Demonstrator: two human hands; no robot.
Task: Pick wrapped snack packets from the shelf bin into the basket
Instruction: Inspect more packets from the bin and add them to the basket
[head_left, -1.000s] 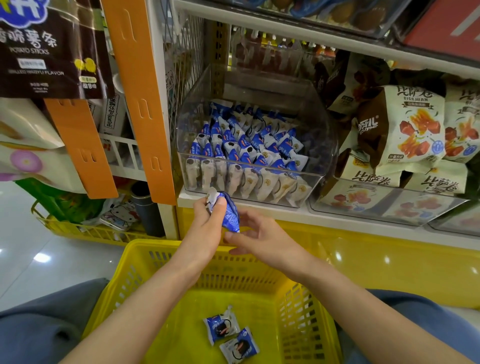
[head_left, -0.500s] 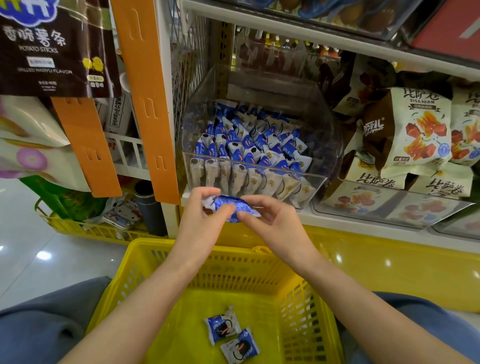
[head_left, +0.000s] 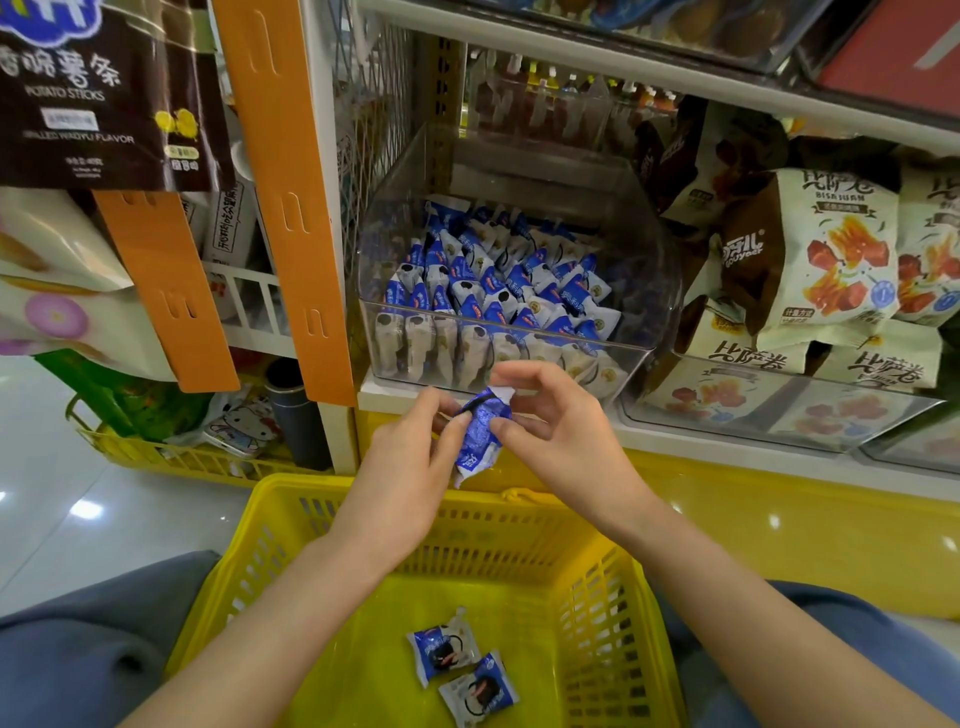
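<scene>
A blue and white snack packet (head_left: 480, 434) hangs upright between both hands, just below the shelf edge and above the basket's far rim. My left hand (head_left: 410, 462) pinches its left side. My right hand (head_left: 558, 426) pinches its top and right side. The clear shelf bin (head_left: 639, 291) behind them holds several matching packets (head_left: 493, 291). Two more packets (head_left: 457, 665) lie on the floor of the yellow basket (head_left: 270, 551), which rests between my knees.
Brown and cream snack bags (head_left: 810, 260) fill the bin to the right. An orange hanging strip (head_left: 285, 197) and potato stick bags (head_left: 104, 98) hang at the left. A second yellow basket (head_left: 176, 457) with a dark flask (head_left: 293, 415) sits on the floor.
The packet, first held in my left hand alone, is now pinched by both hands and has turned from lying level to hanging upright.
</scene>
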